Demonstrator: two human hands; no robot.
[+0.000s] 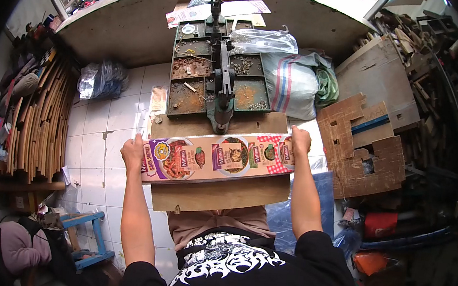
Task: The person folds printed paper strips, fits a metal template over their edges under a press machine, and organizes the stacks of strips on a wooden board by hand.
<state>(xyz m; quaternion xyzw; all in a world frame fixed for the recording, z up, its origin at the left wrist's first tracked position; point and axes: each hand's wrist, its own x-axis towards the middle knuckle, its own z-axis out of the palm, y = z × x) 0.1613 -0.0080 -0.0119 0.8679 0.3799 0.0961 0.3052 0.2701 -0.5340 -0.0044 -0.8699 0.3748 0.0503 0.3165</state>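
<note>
A long printed strip [208, 163] with food pictures and several labels lies across the wooden board [218, 194] in front of me. My left hand [133, 153] is closed on the strip's left end, thumb uppermost. At the opposite end, my right hand [301, 141] grips the upper right corner. The strip's upper edge runs just below the foot of a dark metal hand press [222, 109]. Whether the strip is one sheet or several layers I cannot tell. My fingers underneath are hidden.
Behind the strip, a divided tray [190, 92] holds small metal bits. A clear plastic bag [263, 40] rests on it. A woven sack [290, 82] stands at right, near cut brown boards [360, 150]. Wooden slats [41, 119] are stacked left, above a blue frame [96, 235].
</note>
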